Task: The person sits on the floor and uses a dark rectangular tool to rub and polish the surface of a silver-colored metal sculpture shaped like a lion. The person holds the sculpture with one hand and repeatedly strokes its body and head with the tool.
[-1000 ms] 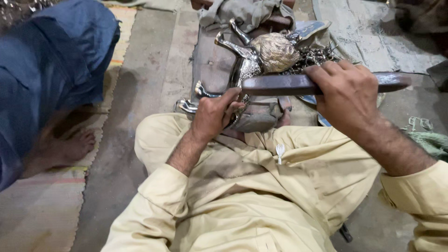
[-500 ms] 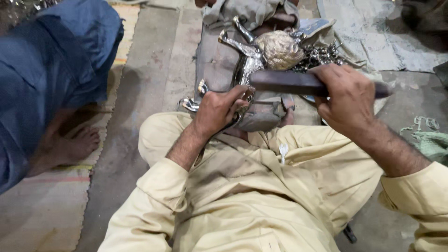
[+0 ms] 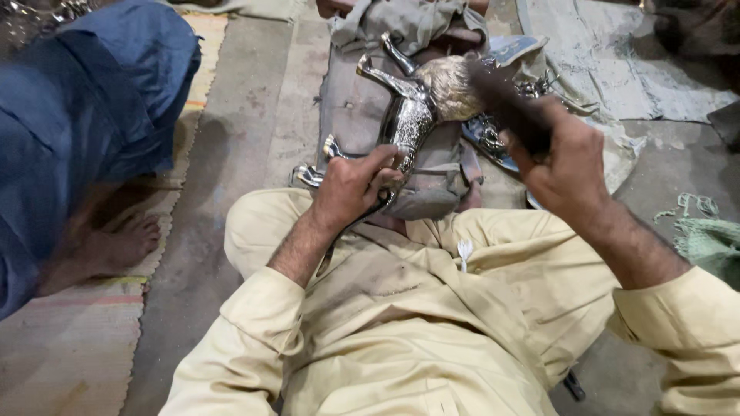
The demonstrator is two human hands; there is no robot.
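A shiny silver metal animal figure (image 3: pixel 408 115) lies on its side over a grey padded block (image 3: pixel 362 100) in front of my knees. My left hand (image 3: pixel 356 185) grips the figure at its near end, holding it down. My right hand (image 3: pixel 559 162) is closed around a dark flat bar-shaped tool (image 3: pixel 505 96), whose blurred far end is beside a pale fibrous wad (image 3: pixel 447 85) on the figure. I sit on the floor in pale yellow clothes (image 3: pixel 432 308).
Another person in blue clothes (image 3: pixel 85 115) sits at the left, a bare foot (image 3: pixel 116 246) on a woven mat (image 3: pixel 54 347). More silver metal parts (image 3: pixel 493 139) lie right of the block. Grey cloth (image 3: pixel 617 62) and a green rag (image 3: pixel 709 239) lie at right.
My right hand has swung the dark tool from lying crosswise over the figure to pointing away toward the wad. My left hand keeps its hold on the figure.
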